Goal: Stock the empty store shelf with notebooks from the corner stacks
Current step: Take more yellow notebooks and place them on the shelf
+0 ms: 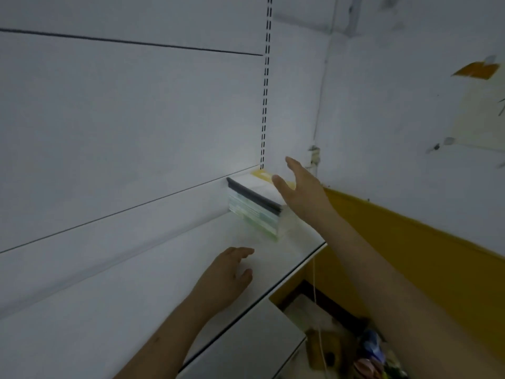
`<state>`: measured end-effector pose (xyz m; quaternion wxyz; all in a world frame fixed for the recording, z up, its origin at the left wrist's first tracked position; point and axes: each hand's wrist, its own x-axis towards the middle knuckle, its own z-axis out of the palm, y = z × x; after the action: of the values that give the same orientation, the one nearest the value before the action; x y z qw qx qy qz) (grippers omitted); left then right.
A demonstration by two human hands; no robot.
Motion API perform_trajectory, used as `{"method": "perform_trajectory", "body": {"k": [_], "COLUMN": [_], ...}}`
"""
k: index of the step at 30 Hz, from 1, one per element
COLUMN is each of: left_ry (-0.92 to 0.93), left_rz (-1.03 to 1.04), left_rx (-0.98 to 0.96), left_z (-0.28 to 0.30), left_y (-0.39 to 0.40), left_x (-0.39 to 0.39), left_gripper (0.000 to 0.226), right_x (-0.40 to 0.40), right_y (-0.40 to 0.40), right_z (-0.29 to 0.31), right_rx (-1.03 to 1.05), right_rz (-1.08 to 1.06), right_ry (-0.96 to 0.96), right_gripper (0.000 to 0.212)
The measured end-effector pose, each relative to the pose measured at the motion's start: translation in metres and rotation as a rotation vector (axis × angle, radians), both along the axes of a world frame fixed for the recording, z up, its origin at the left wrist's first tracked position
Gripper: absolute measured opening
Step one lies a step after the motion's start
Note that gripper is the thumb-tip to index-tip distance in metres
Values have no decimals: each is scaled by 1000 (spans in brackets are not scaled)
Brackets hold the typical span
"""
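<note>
A person is standing at a white shelf [153, 285] and reaching toward its far right end, where 1 stack of notebooks [255, 212] is sitting tight against the back panel [123, 138] — pushed into the corner, most likely so the rest of the board is staying free for more. The top book is showing a dark spine, with pale green and white edges layered under it.

The right hand [300, 187] is hovering at the stack's right side, fingers straight and spread apart, gripping nothing; whether the palm is touching the books I cannot tell, but it is placed as if squaring them up. The left hand [226, 277] is floating low over the bare shelf, near the stack yet apart from it, fingers loosely bent and holding nothing.

Beyond the shelf's end a yellow wall band [410, 255] is running along the right — below it, blurred clutter. With only 1 stack up, the stocking is looking barely begun.
</note>
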<state>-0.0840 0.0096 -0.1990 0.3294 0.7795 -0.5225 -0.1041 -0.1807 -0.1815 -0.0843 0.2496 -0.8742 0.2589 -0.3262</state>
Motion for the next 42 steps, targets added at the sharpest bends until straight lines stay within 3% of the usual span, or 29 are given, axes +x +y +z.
{"method": "perform_trajectory", "body": {"k": [4, 5, 7, 9, 12, 13, 15, 18, 20, 22, 24, 27, 30, 34, 38, 42], "left_ry": [172, 218, 343, 639, 1311, 1458, 1578, 1507, 1457, 1425, 1396, 1368, 1353, 1330, 1357, 1365], "left_rz": [130, 169, 250, 264, 157, 110, 85, 296, 412, 511, 592, 621, 618, 564, 485, 523], "left_rx": [-30, -62, -158, -319, -600, -675, -771, -793, -810, -860, -865, -791, -737, -792, -828, -742], "left_z": [-6, -7, -5, 3, 15, 19, 23, 22, 24, 26, 25, 25, 26, 24, 26, 23], "left_y": [-60, -70, -82, -82, -70, -64, -56, -49, -45, -43, -41, -42, -42, -44, -46, -43], "left_x": [8, 11, 14, 14, 20, 22, 21, 22, 25, 27, 28, 23, 22, 23, 24, 25], "left_gripper": [33, 29, 22, 32, 68, 74, 79, 52, 42, 38, 35, 26, 24, 41, 72, 42], "right_x": [1, 2, 7, 7, 1, 0, 0, 2, 1, 0, 3, 11, 13, 9, 10, 10], "right_y": [-38, -39, -40, -34, -9, 0, 16, 25, 16, 0, -21, -43, -38, -5, 34, 48], "right_z": [-46, -55, -69, -75, -79, -82, -95, -110, -107, -97, -90, -92, -93, -90, -111, -129], "right_rx": [-173, -278, -422, -438, -457, -481, -573, -708, -675, -606, -532, -366, -283, -301, -467, -489], "right_rz": [42, 33, 29, 61, 184, 244, 388, 522, 513, 386, 198, 72, 87, 175, 379, 496], "right_ry": [333, 346, 146, -90, -213, -220, -159, 20, -20, -126, -115, -49, -179, -276, -185, -95], "right_gripper": [74, 71, 54, 36, 34, 35, 37, 47, 54, 55, 59, 60, 36, 33, 45, 46]}}
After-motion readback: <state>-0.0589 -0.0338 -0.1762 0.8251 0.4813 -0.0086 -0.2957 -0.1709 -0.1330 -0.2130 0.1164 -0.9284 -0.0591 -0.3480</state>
